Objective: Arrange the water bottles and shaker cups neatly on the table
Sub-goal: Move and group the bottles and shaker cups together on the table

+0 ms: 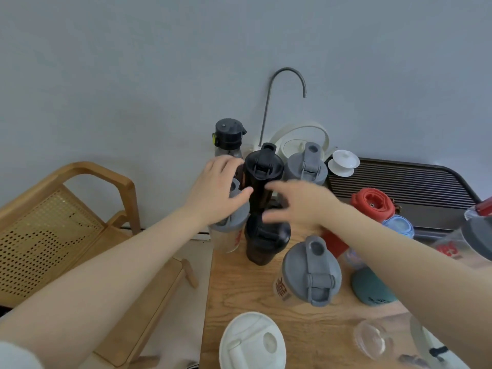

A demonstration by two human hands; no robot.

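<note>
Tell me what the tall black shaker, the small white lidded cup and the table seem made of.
Black shaker: likely plastic, dark translucent body, matte lid. White lidded cup: probably glazed ceramic, smooth and glossy. Table: wood or wood veneer, visible grain, satin finish.

I see two black shakers [262, 179] at twelve o'clock, grey-lidded cups [311, 272] with red lettering, a red bottle [371, 206], a teal one [371, 288], a white lid [251, 342] at six, a tan wood table [239, 294], and a brown slatted tray [399, 182].
</note>
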